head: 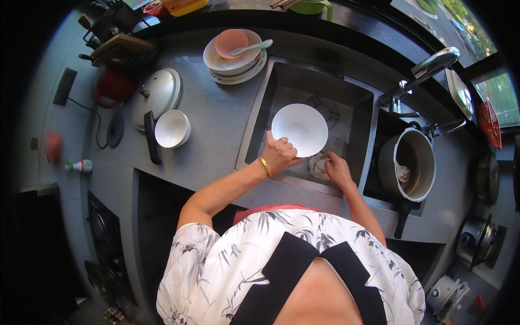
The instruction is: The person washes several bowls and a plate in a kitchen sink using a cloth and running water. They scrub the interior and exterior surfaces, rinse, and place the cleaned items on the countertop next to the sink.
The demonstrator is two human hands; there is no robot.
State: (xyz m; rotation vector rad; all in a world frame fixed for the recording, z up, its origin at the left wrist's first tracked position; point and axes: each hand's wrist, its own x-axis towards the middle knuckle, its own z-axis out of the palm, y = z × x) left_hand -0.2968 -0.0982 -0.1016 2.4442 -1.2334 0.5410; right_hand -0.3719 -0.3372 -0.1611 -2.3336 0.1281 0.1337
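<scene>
My left hand [280, 153] grips the lower left rim of a white bowl [302, 128], its inside facing up towards me. The bowl is over a stainless steel sink basin [284, 87]. Close below the bowl, my right hand [338, 168] has its fingers on a crumpled, pale dishcloth [319, 165]. Part of the cloth is hidden by the bowl and my fingers. A round wire rack [325, 111] shows on the basin floor, partly behind the bowl.
Left of the sink stand small white bowls [172, 128], a metal pressure cooker lid [157, 95] and stacked plates [237, 77] with a pink bowl [230, 42] and a spoon [252, 47]. A chrome faucet [410, 83] rises at the back right. A deep metal pot [408, 164] stands on the right.
</scene>
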